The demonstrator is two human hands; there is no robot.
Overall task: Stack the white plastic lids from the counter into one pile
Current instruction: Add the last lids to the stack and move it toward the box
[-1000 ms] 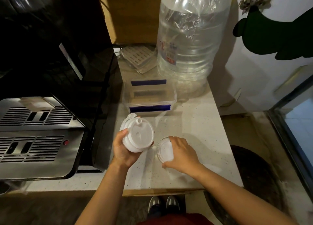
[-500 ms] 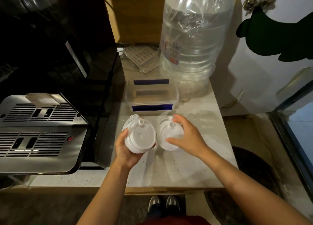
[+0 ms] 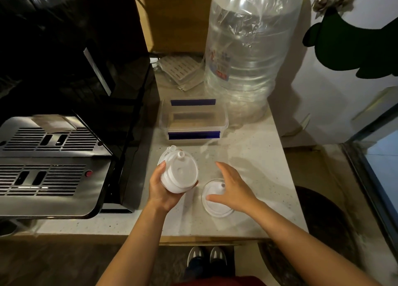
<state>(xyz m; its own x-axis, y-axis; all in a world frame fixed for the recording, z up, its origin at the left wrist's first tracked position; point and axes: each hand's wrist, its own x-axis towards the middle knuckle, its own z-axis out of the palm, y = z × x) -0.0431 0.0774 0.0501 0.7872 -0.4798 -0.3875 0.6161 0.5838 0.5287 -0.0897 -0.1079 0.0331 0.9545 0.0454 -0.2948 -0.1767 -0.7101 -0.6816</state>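
Observation:
My left hand (image 3: 160,188) grips a stack of white plastic lids (image 3: 179,173), tilted so the top lid with its small spout faces me, above the speckled counter (image 3: 258,167). To its right a single white lid (image 3: 215,206) lies flat on the counter. My right hand (image 3: 233,187) hovers over that lid with fingers spread, covering its right part; whether the fingers touch it I cannot tell.
A clear rectangular container with blue clips (image 3: 193,120) stands just behind the lids. Behind it rises a large clear water bottle (image 3: 247,48). A black coffee machine with a steel drip grille (image 3: 47,156) fills the left. The counter's front edge (image 3: 193,236) is close below my hands.
My right hand carried a lid up next to the stack, then came back down. It now hovers spread over a single lid lying on the counter. The left hand held the stack steady.

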